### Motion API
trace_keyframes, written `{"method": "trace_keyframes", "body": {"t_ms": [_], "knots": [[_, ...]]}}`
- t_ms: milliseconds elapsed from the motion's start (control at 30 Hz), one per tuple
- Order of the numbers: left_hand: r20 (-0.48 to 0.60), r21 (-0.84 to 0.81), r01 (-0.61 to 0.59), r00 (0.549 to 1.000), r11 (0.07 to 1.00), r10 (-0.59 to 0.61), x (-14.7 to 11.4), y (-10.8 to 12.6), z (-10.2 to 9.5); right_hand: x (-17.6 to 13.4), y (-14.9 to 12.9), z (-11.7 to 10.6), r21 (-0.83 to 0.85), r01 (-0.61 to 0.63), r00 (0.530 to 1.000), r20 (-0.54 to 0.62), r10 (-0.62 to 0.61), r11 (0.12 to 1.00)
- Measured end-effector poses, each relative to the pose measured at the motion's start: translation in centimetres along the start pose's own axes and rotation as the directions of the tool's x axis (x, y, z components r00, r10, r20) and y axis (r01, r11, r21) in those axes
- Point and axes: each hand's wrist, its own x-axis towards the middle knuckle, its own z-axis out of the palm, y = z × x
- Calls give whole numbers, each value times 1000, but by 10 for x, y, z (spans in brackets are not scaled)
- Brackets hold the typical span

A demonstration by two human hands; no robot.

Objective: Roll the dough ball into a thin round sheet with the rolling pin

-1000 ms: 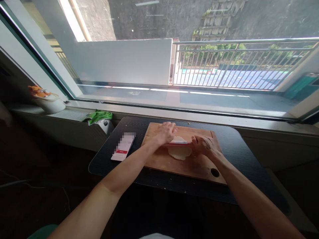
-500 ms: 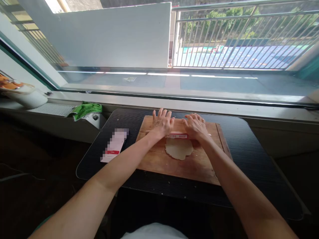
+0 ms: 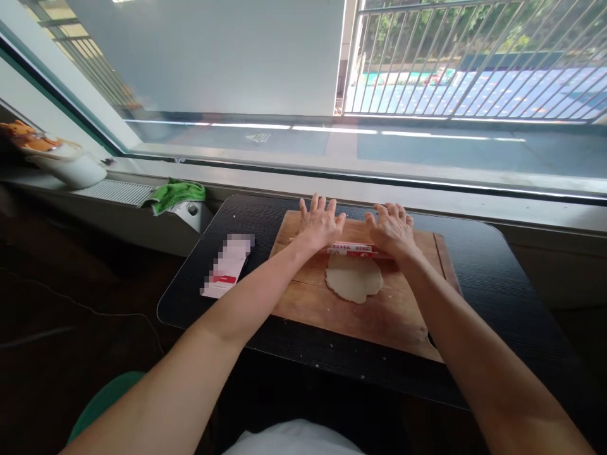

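Note:
A rolling pin with a red-and-white printed wrap (image 3: 351, 249) lies across the far edge of a thin, pale, uneven round of dough (image 3: 355, 279). Over the pin's left part rests my left hand (image 3: 321, 222), palm down with its fingers spread and stretched forward. My right hand (image 3: 392, 229) lies over the right part the same way, fingers extended. Neither hand's fingers wrap round the pin, and the palms hide its ends. Beneath everything is a wooden cutting board (image 3: 322, 309), and the dough lies flat on it.
The board sits on a black table (image 3: 190, 278) with rounded corners. A pixelated flat pinkish item (image 3: 228, 265) lies left of the board. Beyond the table are a window sill (image 3: 294, 180), a green cloth (image 3: 179, 194) and a white pot (image 3: 71, 167). White crumbs dot the table's near edge.
My view has shifted, moving the scene rightward and slightly up. More of the printed wrap shows, so the pin has turned a little. Both hands stay on it, fingers slightly more lifted.

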Motion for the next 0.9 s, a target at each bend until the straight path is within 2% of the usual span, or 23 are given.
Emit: {"method": "trace_keyframes", "body": {"t_ms": [200,267,400,467,533,600,667,800,900], "knots": [[14,0,-83,996,997,83,-44,7,0,-38,9,2,-83,128,991,-30,-131,988],[-5,11,-87,996,996,87,-35,7,-1,-30,8,0,-48,111,993,-24,-112,993],[-46,13,-18,999,1000,18,-6,2,-3,-6,4,0,29,17,1000,12,-18,999],[-9,-5,5,1000,1000,-5,-13,2,-3,-14,6,3,19,39,999,3,-39,999],[35,-23,0,999,1000,1,-28,5,-3,-30,10,5,-17,110,993,-32,-111,994],[40,-31,-7,999,999,8,-35,7,-3,-38,12,5,-48,153,986,-60,-155,987],[23,-34,-4,1000,999,4,-25,6,-3,-29,10,1,-45,122,992,-32,-123,992],[50,-22,75,996,997,-74,7,1,-4,-2,1,-5,12,-53,996,74,52,999],[132,-43,66,989,997,-60,-3,1,-5,-15,1,-5,-6,-31,997,76,31,1000]]}}
